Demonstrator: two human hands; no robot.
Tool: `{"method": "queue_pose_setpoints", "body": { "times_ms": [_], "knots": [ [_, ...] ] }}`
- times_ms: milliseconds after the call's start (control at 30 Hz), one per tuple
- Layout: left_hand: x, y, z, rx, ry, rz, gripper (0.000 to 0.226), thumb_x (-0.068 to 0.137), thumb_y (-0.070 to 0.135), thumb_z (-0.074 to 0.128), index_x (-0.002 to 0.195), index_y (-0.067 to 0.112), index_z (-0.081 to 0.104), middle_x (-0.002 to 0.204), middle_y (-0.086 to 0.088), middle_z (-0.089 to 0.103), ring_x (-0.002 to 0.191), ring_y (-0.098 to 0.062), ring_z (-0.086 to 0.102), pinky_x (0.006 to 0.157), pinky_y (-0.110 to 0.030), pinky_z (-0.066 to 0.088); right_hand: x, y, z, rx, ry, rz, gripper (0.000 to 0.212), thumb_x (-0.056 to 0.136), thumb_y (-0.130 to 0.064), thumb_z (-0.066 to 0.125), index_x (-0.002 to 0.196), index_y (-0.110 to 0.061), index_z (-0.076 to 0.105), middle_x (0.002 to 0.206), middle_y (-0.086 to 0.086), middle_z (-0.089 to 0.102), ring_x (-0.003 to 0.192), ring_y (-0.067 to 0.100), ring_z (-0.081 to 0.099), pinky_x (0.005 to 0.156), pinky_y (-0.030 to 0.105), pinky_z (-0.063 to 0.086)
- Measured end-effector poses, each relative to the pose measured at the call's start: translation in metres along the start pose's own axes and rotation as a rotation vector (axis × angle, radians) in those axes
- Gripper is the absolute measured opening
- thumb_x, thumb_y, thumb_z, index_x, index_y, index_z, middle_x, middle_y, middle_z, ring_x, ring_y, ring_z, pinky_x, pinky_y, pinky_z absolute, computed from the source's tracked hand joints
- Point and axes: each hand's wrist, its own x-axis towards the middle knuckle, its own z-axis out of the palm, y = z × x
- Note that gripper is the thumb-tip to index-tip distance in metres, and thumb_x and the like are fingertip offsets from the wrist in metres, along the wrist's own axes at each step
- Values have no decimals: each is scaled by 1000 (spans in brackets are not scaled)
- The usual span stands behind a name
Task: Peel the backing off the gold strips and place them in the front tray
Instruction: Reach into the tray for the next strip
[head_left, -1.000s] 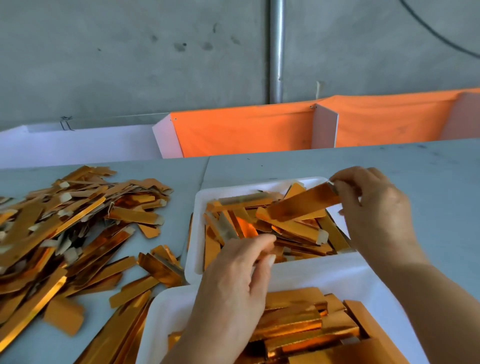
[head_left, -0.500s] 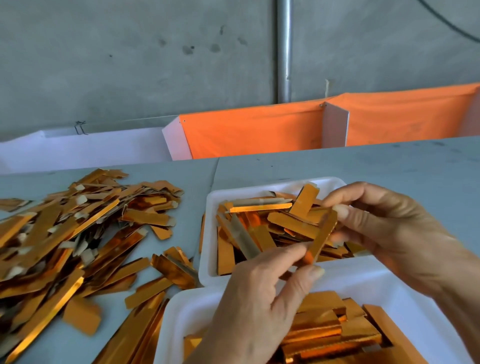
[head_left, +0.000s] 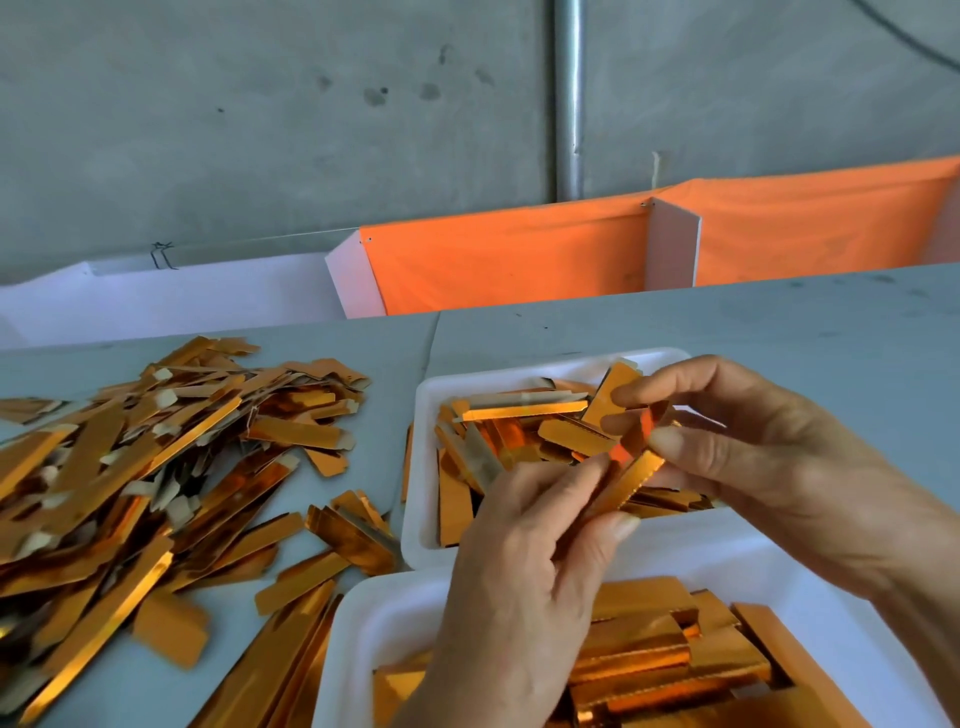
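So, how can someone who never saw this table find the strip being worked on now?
Find the two white trays; the far tray holds loose gold strips. Above its near edge, the left hand and right hand meet. The held strip is pinched between them, the only one lifted off the piles.

Bare table surface (head_left: 779, 322) lies open beyond and right of the far white tray (head_left: 423, 467). A loose pile of gold strips (head_left: 156, 467) blocks the left side. The near tray (head_left: 363, 623) abuts the far tray, leaving no gap between them.
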Motion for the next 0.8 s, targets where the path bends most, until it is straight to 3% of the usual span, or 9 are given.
{"method": "queue_pose_setpoints", "body": {
  "times_ms": [100, 300, 467, 600, 700, 800],
  "knots": [
    [0, 1, 0, -20, 33, -37, 39, 75, 63, 46, 113, 54, 49, 111, 25, 51, 108, 5, 49, 87, -9, 41, 1, 2, 0, 12, 0, 21, 32, 68, -22, 73, 99, -17, 67, 109, 13, 71, 102, 27, 68, 75, 23, 55],
    [1, 1, 1, -135, 82, -144, 35, 66, 61, 56, 91, 39, 46, 102, 21, 57, 94, -2, 60, 76, -10, 45, 1, 1, -1, -10, -14, 24, 57, 54, -45, 89, 100, -16, 70, 110, 11, 70, 105, 28, 67, 80, 24, 55],
    [0, 2, 1, -131, 93, -130, 37, 66, 64, 53, 92, 39, 46, 98, 19, 58, 90, -2, 58, 73, -9, 44, 1, 0, -1, 80, -72, 42, 58, 55, -29, 91, 107, -18, 69, 112, 14, 68, 102, 30, 68, 80, 28, 56],
    [1, 3, -1, -186, 151, -141, 35, 66, 62, 60, 90, 40, 49, 91, 14, 60, 83, -3, 58, 68, -8, 44, 2, 1, 3, 65, 27, 33, 45, 59, -14, 77, 102, -26, 66, 96, 2, 68, 88, 26, 71, 70, 28, 58],
    [2, 1, -3, -323, 152, -145, 28, 75, 51, 71, 93, 37, 55, 96, 10, 62, 90, -10, 62, 72, -14, 48, 2, 0, 4, 16, 25, 8, 38, 60, -27, 83, 93, -24, 65, 89, 1, 68, 83, 26, 71, 65, 27, 57],
    [1, -2, -4, -371, 130, -98, 22, 83, 24, 61, 103, 34, 58, 104, 8, 62, 99, -11, 63, 78, -13, 48, 1, 0, 4, 23, 49, -1, 54, 49, -44, 91, 88, -18, 66, 85, 4, 66, 73, 22, 70, 63, 25, 56]
  ]
}}
